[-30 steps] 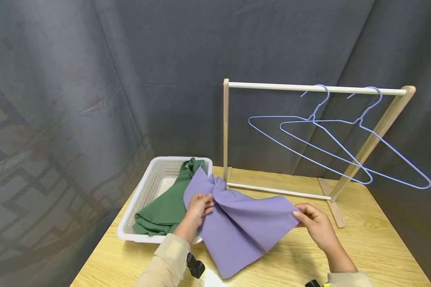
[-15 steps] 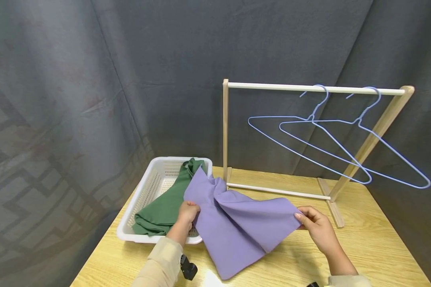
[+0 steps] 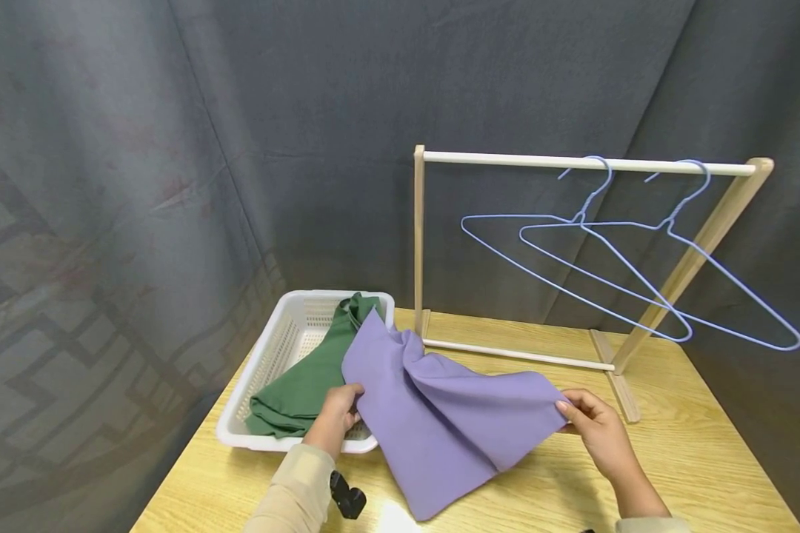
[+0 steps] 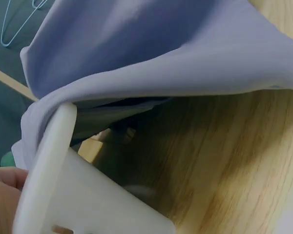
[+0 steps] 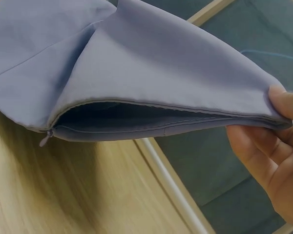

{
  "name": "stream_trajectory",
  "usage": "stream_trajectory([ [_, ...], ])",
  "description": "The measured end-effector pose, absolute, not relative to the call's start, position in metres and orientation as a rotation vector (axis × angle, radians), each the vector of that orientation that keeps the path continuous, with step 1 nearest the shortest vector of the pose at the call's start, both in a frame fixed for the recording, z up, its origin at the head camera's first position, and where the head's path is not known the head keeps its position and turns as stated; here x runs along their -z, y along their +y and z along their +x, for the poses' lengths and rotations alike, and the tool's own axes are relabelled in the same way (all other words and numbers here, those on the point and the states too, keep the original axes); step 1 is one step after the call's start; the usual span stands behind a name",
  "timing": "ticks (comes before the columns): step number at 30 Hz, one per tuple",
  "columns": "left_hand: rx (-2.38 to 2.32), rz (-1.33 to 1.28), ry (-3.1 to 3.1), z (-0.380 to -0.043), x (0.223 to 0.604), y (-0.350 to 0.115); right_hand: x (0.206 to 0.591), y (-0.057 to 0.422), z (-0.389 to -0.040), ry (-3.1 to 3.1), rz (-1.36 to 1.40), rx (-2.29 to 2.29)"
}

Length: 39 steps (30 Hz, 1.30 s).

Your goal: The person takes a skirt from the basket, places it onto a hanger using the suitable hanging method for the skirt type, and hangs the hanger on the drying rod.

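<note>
A purple skirt (image 3: pixel 433 414) with a zipper pull (image 5: pixel 46 138) at its opening is draped from the white basket (image 3: pixel 236 403) across the table. My right hand (image 3: pixel 596 429) pinches the right corner of the skirt's opened edge between thumb and fingers, holding it above the table. At the basket's right side, my left hand (image 3: pixel 336 414) holds the skirt's left edge; its fingertips are partly hidden. In the left wrist view that hand (image 4: pixel 5 200) shows only at the lower left, beside the basket rim (image 4: pixel 51 146). Folded green cloth (image 3: pixel 307 389) lies in the basket.
A wooden rack (image 3: pixel 418 244) with a white top rod (image 3: pixel 500 159) stands behind the skirt on the right. From the rod hang two blue wire hangers (image 3: pixel 527 216). The wooden table (image 3: pixel 693 444) extends to the right, with a grey curtain (image 3: pixel 347 111) behind.
My left hand has slid left and down along the skirt, from its middle to the left edge by the basket. My right hand has drawn its corner slightly right and down.
</note>
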<state>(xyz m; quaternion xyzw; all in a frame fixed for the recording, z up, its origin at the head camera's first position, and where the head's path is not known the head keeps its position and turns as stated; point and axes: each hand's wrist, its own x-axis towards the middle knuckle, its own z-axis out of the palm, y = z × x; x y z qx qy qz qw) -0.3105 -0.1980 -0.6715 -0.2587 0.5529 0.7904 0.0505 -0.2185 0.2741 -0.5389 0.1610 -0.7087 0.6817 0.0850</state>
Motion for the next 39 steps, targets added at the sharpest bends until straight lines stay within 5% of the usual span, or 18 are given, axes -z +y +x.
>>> stream_trajectory([
  [4,-2.528,-0.714,1.428,-0.359,0.759,-0.221,0.574,0.288,-0.234,-2.203,0.278,-1.919],
  [7,-2.593,-0.617,1.36,-0.37,0.78,-0.226,0.577,0.29,-0.233,-2.214,0.226,-1.906],
  [10,-2.627,-0.568,1.372,-0.342,0.725,-0.212,0.576,0.292,-0.231,-2.2,0.22,-1.924],
  [15,-2.57,-0.628,1.575,-0.244,0.54,-0.164,0.576,0.295,-0.23,-2.173,0.189,-1.961],
  [19,-2.531,-0.632,1.628,-0.199,0.455,-0.145,0.576,0.296,-0.23,-2.165,0.142,-1.974],
  [39,-2.591,-0.581,1.561,-0.197,0.456,-0.144,0.565,0.304,-0.219,-2.011,0.022,-2.183],
])
